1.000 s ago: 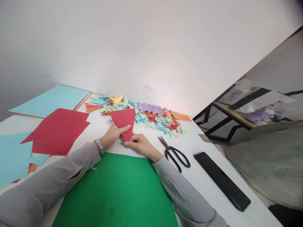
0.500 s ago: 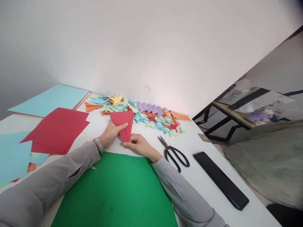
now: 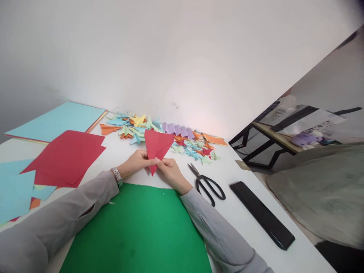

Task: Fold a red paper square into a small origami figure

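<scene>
A folded piece of red paper (image 3: 158, 144), narrow at the bottom and wide at the top, is held up off the table between both hands. My left hand (image 3: 135, 163) is closed on its left edge, thumb lying across the front. From the right, my right hand (image 3: 172, 172) pinches the same paper, its thumb meeting the left thumb near the lower point. Fingers behind the paper are hidden. Beneath my forearms lies a large green sheet (image 3: 139, 227). Behind the red paper spreads a heap of small folded paper shapes (image 3: 139, 121) in several colours.
Black-handled scissors (image 3: 206, 182) and a long black case (image 3: 261, 214) lie on the right. Red sheets (image 3: 65, 157), loose light-blue sheets (image 3: 17, 189) and a stack of large blue sheets (image 3: 57, 121) occupy the left. A white wall (image 3: 182, 57) rises behind the table.
The red paper has moved slightly right and turned more upright. My right hand has come up to its lower part, so both thumbs now meet on it.
</scene>
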A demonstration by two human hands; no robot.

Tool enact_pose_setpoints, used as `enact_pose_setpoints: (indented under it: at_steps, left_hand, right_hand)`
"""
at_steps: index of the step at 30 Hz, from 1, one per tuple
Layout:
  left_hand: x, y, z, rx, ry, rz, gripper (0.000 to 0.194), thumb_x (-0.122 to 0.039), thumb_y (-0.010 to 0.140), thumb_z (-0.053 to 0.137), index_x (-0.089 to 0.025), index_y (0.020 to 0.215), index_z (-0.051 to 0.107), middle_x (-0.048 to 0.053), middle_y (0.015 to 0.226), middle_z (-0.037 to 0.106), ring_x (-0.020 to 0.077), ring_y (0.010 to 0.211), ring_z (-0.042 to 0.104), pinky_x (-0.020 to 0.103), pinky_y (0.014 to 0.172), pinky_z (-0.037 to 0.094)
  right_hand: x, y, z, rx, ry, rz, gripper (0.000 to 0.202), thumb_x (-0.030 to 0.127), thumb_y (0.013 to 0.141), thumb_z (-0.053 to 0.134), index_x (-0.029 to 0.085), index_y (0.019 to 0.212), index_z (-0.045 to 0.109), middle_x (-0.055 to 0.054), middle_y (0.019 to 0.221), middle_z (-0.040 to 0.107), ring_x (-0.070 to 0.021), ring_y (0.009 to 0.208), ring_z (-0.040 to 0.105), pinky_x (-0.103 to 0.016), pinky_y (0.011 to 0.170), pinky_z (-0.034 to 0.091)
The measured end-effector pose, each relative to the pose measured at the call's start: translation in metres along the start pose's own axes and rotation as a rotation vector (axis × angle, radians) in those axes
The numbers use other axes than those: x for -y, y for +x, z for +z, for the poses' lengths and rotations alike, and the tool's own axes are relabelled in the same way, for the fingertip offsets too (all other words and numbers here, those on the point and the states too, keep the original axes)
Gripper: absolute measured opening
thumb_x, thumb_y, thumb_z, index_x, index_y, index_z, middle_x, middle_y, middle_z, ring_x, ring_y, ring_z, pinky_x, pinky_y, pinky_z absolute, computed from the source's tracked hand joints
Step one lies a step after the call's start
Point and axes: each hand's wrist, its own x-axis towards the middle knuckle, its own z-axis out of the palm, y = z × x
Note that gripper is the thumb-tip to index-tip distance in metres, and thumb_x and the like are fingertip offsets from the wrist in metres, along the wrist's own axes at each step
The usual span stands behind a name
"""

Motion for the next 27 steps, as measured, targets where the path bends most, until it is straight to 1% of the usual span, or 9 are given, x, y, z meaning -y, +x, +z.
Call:
enact_pose_setpoints:
  at_steps: [3,6,9,15,17,20,23,25,27]
  left_hand:
    - [-0.001,-0.002,-0.001,0.105,0.109,0.036,0.031,-0.041,0.069,0.073,-0.011,0.063,0.068,0.005,0.063,0.067,0.0138,0.06,0.059,0.025,0.06,0.046]
    - [-0.002,-0.003,-0.003,0.176,0.144,0.051,0.028,-0.039,0.07,0.072,-0.012,0.066,0.07,0.006,0.068,0.07,0.0152,0.066,0.061,0.027,0.068,0.048]
    - [-0.003,-0.004,-0.004,0.197,0.154,0.039,0.024,-0.035,0.067,0.074,-0.012,0.067,0.07,0.006,0.07,0.07,0.0156,0.068,0.061,0.027,0.07,0.047]
    - [-0.004,-0.006,-0.008,0.244,0.213,0.021,0.024,-0.029,0.062,0.077,-0.012,0.076,0.071,0.003,0.074,0.069,0.0159,0.069,0.059,0.026,0.065,0.046]
    - [-0.003,-0.006,-0.008,0.233,0.209,0.026,0.024,-0.031,0.063,0.077,-0.011,0.075,0.071,0.004,0.073,0.069,0.0164,0.068,0.059,0.026,0.063,0.046]
    - [-0.002,-0.004,-0.006,0.218,0.151,0.055,0.026,-0.033,0.065,0.076,-0.012,0.078,0.072,0.007,0.077,0.07,0.0179,0.072,0.061,0.027,0.066,0.047]
    - [-0.002,-0.004,-0.006,0.268,0.123,0.064,0.026,-0.034,0.067,0.075,-0.012,0.082,0.073,0.008,0.082,0.071,0.0191,0.078,0.063,0.028,0.072,0.048]
    - [-0.003,-0.004,-0.006,0.315,0.115,0.069,0.026,-0.035,0.071,0.073,-0.013,0.083,0.074,0.008,0.084,0.071,0.0194,0.082,0.063,0.029,0.077,0.048]
    - [-0.003,-0.004,-0.006,0.342,0.113,0.075,0.025,-0.035,0.074,0.07,-0.014,0.085,0.074,0.008,0.087,0.072,0.0194,0.085,0.063,0.029,0.081,0.048]
  right_hand:
    - [-0.002,0.002,0.0,-0.015,0.034,-0.004,0.056,0.065,0.068,0.062,0.017,0.04,0.053,0.004,0.041,0.045,-0.0078,0.043,0.031,-0.025,0.049,0.027]
    - [-0.003,0.001,0.0,0.021,0.122,0.007,0.055,0.064,0.072,0.06,0.018,0.042,0.059,0.0,0.043,0.053,-0.0104,0.045,0.042,-0.027,0.055,0.034]
    - [-0.004,0.001,0.0,0.023,0.172,0.025,0.051,0.06,0.074,0.061,0.018,0.045,0.062,-0.001,0.045,0.057,-0.012,0.047,0.046,-0.028,0.057,0.036]
    - [-0.006,0.008,-0.006,-0.277,0.407,-0.062,0.045,0.051,0.073,0.067,0.019,0.043,0.057,0.0,0.049,0.055,-0.013,0.053,0.049,-0.028,0.061,0.039]
    - [-0.006,0.01,-0.009,-0.304,0.467,-0.048,0.045,0.053,0.072,0.066,0.019,0.044,0.056,0.0,0.048,0.052,-0.0131,0.053,0.048,-0.027,0.06,0.039]
    - [-0.007,0.01,-0.01,-0.212,0.397,-0.037,0.05,0.059,0.072,0.064,0.02,0.042,0.052,0.0,0.045,0.049,-0.0137,0.052,0.047,-0.027,0.057,0.038]
    - [-0.011,0.006,-0.01,-0.059,0.234,-0.056,0.054,0.066,0.07,0.061,0.02,0.045,0.052,0.001,0.045,0.049,-0.0131,0.05,0.045,-0.027,0.055,0.035]
    - [-0.012,0.004,-0.009,0.022,0.16,-0.086,0.063,0.074,0.075,0.047,0.02,0.044,0.052,0.0,0.047,0.051,-0.0133,0.051,0.046,-0.028,0.058,0.036]
    - [-0.012,0.003,-0.008,0.048,0.126,-0.122,0.072,0.078,0.079,0.031,0.02,0.042,0.052,-0.002,0.047,0.052,-0.0138,0.052,0.048,-0.029,0.061,0.037]
